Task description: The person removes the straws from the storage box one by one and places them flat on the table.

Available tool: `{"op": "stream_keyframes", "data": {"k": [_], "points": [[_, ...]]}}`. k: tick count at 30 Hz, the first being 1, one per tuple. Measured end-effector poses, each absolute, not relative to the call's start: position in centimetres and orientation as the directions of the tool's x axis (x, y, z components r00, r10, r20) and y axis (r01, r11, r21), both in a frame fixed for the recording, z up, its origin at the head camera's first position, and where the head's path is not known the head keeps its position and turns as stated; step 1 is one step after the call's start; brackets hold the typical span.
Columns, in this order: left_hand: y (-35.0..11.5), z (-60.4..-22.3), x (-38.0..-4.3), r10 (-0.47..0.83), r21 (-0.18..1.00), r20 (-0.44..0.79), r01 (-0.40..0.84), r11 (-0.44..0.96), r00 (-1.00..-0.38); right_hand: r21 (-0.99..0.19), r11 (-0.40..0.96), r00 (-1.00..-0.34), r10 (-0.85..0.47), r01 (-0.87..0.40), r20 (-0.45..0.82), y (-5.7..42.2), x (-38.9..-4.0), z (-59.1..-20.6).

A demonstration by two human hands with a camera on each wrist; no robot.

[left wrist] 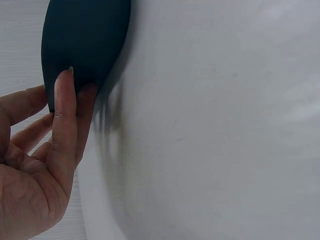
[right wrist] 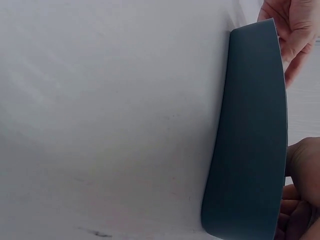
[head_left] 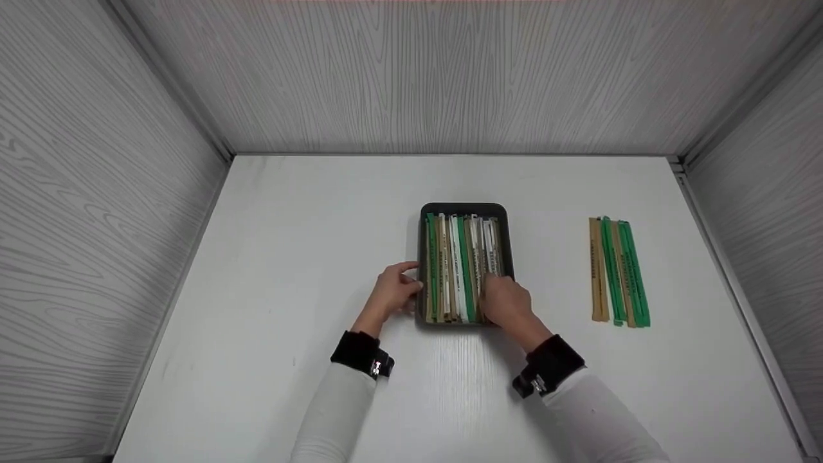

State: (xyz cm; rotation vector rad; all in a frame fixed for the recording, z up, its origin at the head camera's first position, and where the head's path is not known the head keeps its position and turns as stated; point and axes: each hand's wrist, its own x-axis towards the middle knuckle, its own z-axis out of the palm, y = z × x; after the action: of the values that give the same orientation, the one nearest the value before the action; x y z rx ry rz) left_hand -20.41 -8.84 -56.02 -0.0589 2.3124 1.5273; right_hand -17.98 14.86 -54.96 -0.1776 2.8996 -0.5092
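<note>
A dark tray-like box [head_left: 460,208] stands on the white table, filled with long narrow packets [head_left: 458,270] in brown, green and white, lying side by side with small print on them. My left hand [head_left: 391,289] touches the box's left wall, fingers fairly straight; in the left wrist view its thumb [left wrist: 65,90] lies against the dark outer wall. At the near right corner, my right hand [head_left: 508,301] reaches over the rim with bent fingers, down onto the packets. Its fingertips are hidden, and the right wrist view shows just curled fingers [right wrist: 295,207] behind the wall [right wrist: 247,130].
Several more brown and green packets [head_left: 620,273] lie in a row on the table to the right of the box. Grey wood-grain panels [head_left: 443,77] enclose the white table [head_left: 308,212] at the back and both sides.
</note>
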Motion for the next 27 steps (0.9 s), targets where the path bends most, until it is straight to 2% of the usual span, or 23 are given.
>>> {"op": "stream_keyframes", "data": {"k": [10,17,27], "points": [[-8.8,-56.1,-20.5,0.168,0.882,-0.327,-0.237,0.408,-0.93,-0.414,0.91,-0.977,-0.122,-0.04,-0.173,15.2,-18.1,-55.0],[-8.8,-56.1,-20.6,0.166,0.881,-0.317,-0.225,0.416,-0.934,-0.514,0.857,-0.99,-0.105,-0.044,-0.09,16.2,-18.1,-53.9],[-8.7,-56.1,-20.6,0.157,0.873,-0.337,-0.245,0.423,-0.928,-0.602,0.799,-0.997,-0.061,-0.023,-0.043,19.9,-17.7,-52.0]]}}
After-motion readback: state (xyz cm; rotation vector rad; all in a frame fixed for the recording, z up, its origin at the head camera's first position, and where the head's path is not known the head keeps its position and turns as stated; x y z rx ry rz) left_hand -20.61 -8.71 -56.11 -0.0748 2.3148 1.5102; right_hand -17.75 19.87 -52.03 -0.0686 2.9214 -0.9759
